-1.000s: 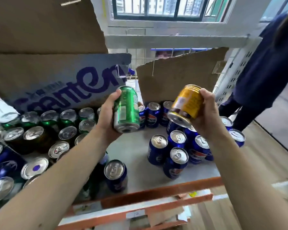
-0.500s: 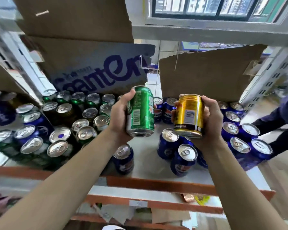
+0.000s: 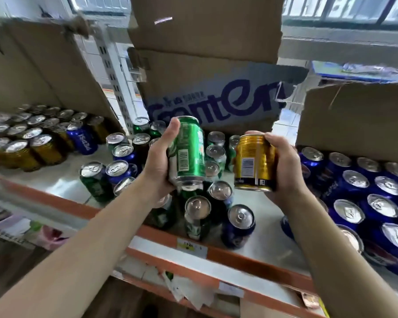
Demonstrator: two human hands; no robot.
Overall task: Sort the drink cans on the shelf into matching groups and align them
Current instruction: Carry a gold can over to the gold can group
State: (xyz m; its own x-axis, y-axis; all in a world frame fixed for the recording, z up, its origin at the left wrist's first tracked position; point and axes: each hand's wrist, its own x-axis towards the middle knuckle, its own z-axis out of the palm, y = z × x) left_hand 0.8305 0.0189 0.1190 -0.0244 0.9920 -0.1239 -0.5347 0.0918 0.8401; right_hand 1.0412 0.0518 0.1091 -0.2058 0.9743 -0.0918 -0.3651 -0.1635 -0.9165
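Note:
My left hand [image 3: 157, 160] grips a green can [image 3: 189, 150], held upright above the shelf with its barcode facing me. My right hand [image 3: 284, 164] grips a shorter gold can [image 3: 254, 162], level with the green one and just to its right. Beneath both hands a mixed cluster of green and blue cans [image 3: 198, 214] stands on the white shelf [image 3: 62, 182]. A block of blue cans [image 3: 365, 203] fills the right side. Far left, a group of gold cans [image 3: 21, 148] stands with one blue can [image 3: 83, 138] among them.
Cardboard sheets line the back: a printed one [image 3: 216, 99] in the middle, plain ones at left [image 3: 32, 72] and right [image 3: 354, 120]. The shelf's orange front rail [image 3: 161, 232] carries a price label [image 3: 192, 245]. A perforated upright post [image 3: 115, 88] divides the two bays.
The view has swung left, bringing the left bay with gold cans into sight. Both hands still hold their cans, now upright and side by side over the mixed cluster.

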